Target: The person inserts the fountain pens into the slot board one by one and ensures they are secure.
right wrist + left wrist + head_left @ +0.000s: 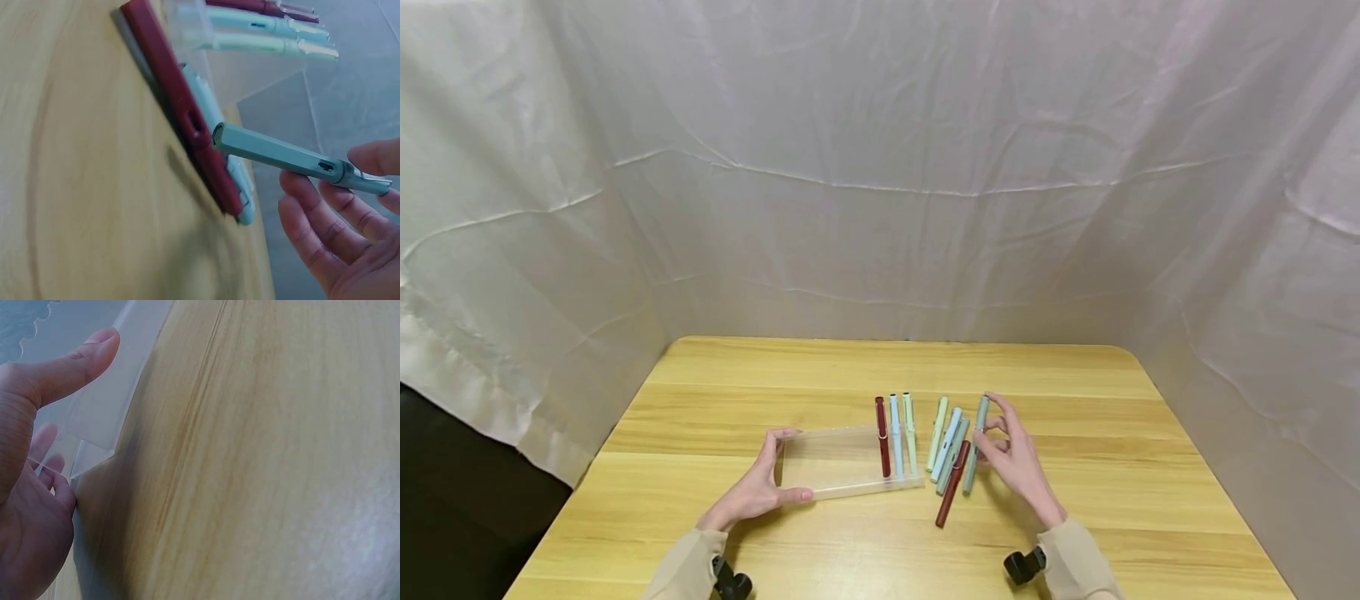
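My left hand [754,490] grips the left end of a clear plastic tray [842,490], thumb on its near wall and fingers at the far corner. Across the tray's right end lie a dark red pen [882,437], a light blue pen [896,437] and a pale green pen [910,435]. To the right of the tray, my right hand [1018,462] pinches a grey-green pen [275,152] near its clip end, the other end tilted down over the table. Close beside it lies a loose group: another dark red pen [952,485], light blue pen [945,446], grey-green pen [946,477] and pale green pen [937,433].
The wooden table [730,408] has its far edge against a pale hanging curtain [880,250], which also encloses both sides. A dark area [460,500] shows beyond the table at the lower left.
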The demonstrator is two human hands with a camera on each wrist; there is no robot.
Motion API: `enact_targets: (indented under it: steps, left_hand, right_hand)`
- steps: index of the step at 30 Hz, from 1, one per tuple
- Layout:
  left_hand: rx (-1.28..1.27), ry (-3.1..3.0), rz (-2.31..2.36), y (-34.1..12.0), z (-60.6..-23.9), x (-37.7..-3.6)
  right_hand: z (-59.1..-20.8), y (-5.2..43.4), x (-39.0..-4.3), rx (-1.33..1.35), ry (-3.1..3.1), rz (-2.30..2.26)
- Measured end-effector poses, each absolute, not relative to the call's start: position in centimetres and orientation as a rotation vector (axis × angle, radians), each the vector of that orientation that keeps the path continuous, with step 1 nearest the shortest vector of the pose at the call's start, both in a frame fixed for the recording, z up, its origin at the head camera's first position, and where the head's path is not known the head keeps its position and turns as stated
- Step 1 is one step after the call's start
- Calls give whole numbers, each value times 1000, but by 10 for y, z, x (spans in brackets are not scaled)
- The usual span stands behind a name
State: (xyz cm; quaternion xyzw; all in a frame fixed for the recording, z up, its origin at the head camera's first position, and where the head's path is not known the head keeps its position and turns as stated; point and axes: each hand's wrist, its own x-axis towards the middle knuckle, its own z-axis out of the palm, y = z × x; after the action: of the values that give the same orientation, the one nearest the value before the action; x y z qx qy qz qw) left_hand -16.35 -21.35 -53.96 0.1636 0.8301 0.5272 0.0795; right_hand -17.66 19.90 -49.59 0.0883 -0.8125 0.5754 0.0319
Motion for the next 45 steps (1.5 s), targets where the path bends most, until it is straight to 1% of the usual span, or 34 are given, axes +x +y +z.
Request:
enact_targets:
  steps: [17, 30, 39, 45]
  left_hand:
    - [504, 2475, 1583, -214, -539, -163]
    - [477, 2469, 1581, -214, -538, -163]
    - [528, 2490, 1578, -215, -540, -163]
    - [487, 2490, 1559, -215, -541, -163]
  right_hand:
    - [-477, 171, -183, 428, -2462, 1811]
    - [-472, 146, -183, 519, -2455, 1824]
    - [-473, 130, -185, 614, -2427, 1847]
    - [-472, 122, -183, 624, -2441, 1833]
